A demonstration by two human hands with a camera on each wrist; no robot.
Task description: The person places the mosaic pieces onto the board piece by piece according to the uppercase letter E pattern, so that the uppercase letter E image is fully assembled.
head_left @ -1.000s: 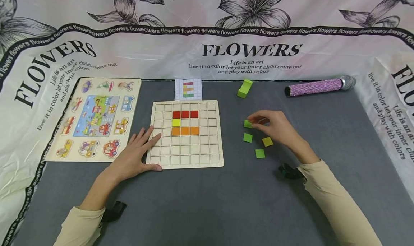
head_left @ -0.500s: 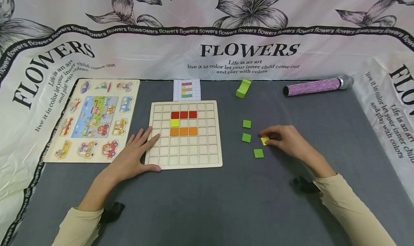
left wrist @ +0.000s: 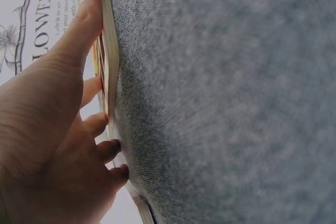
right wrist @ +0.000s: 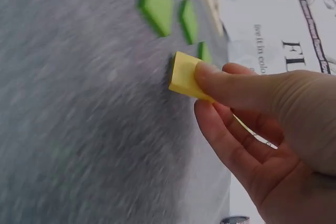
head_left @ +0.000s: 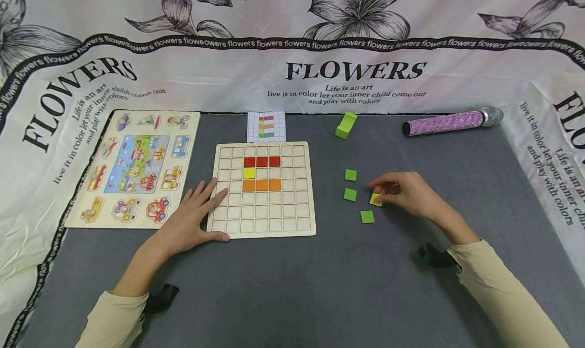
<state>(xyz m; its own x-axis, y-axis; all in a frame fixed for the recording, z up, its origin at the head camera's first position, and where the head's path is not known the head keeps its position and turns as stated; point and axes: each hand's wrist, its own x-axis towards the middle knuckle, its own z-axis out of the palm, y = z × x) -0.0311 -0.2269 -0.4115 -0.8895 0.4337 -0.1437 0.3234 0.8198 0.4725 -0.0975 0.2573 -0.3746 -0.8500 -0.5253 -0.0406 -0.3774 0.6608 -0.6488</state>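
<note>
My right hand [head_left: 404, 193] pinches a yellow square tile [right wrist: 185, 74] between thumb and fingers, close over the grey table. Three green tiles lie just left of it, among them a near green tile [head_left: 367, 217]. My left hand [head_left: 194, 218] rests with spread fingers on the left edge of a wooden grid board [head_left: 274, 226]; in the left wrist view its thumb [left wrist: 86, 17] lies along the board's edge. On the board sit a row of red tiles [head_left: 262, 162], one yellow tile [head_left: 249, 173] below the leftmost, and a row of orange tiles [head_left: 261, 185].
A paper pattern card [head_left: 266, 127] lies behind the board. Green blocks [head_left: 346, 125] stand at the back, with a pink glittery microphone [head_left: 450, 123] to their right. A picture puzzle board [head_left: 134, 170] lies at the left, under a flower-print cloth's edge line [head_left: 356, 71] of lettering.
My right hand has moved from the farthest green tile toward me and right to the yellow tile, and now pinches it. My left hand stays on the board.
</note>
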